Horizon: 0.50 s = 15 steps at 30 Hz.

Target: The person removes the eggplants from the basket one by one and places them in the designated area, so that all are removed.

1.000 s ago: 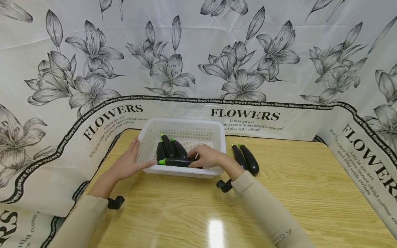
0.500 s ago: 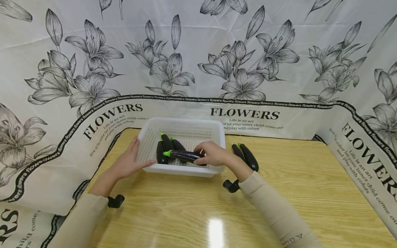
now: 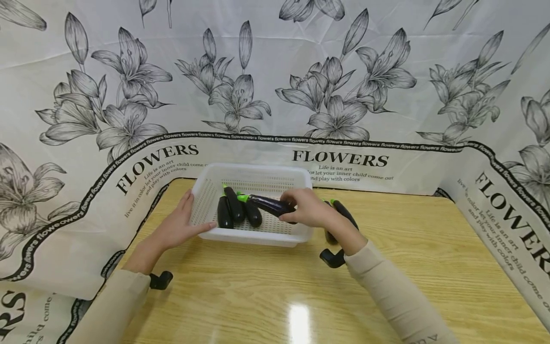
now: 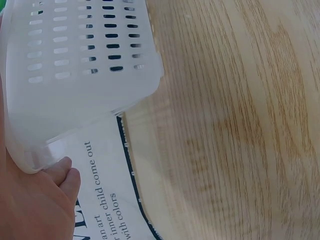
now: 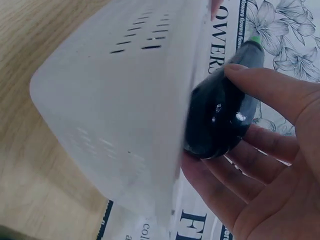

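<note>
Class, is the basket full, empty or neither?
Neither: three eggplants lie inside the basket, its slotted floor showing bare beside them.

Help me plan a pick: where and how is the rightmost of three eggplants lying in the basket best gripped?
Probably grip the rightmost lying eggplant across its rounded near end, from above and right: bare basket floor shows there, the middle eggplant crowds its left, and the held eggplant partly hides its far end.
</note>
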Tool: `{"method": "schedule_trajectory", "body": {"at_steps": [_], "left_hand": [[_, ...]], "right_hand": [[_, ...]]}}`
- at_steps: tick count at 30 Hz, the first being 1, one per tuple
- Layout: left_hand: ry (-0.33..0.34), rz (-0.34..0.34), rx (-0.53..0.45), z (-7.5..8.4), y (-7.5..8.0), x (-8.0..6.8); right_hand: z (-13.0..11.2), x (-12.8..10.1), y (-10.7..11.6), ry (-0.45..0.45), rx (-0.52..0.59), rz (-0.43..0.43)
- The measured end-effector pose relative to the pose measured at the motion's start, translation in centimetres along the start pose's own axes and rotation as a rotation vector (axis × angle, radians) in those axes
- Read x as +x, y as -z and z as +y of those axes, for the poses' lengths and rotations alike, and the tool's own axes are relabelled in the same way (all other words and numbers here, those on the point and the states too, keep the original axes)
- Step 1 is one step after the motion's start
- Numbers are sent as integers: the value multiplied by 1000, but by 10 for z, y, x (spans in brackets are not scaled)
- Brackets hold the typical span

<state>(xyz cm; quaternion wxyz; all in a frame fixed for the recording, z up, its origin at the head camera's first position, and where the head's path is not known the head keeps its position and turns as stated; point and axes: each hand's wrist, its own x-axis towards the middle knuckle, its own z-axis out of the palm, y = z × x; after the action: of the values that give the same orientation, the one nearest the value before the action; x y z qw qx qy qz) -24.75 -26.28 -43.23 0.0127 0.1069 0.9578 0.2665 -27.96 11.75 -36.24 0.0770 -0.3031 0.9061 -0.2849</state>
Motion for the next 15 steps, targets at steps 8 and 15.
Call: {"method": "schedule_trajectory", "body": {"at_steps": [8, 15], "left_hand": [[-3, 1, 9, -1, 0, 1], [-1, -4, 4, -2, 0, 0]], "right_hand": [[10, -9, 15, -40, 14, 123], [22, -18, 22, -95, 6, 184]]}}
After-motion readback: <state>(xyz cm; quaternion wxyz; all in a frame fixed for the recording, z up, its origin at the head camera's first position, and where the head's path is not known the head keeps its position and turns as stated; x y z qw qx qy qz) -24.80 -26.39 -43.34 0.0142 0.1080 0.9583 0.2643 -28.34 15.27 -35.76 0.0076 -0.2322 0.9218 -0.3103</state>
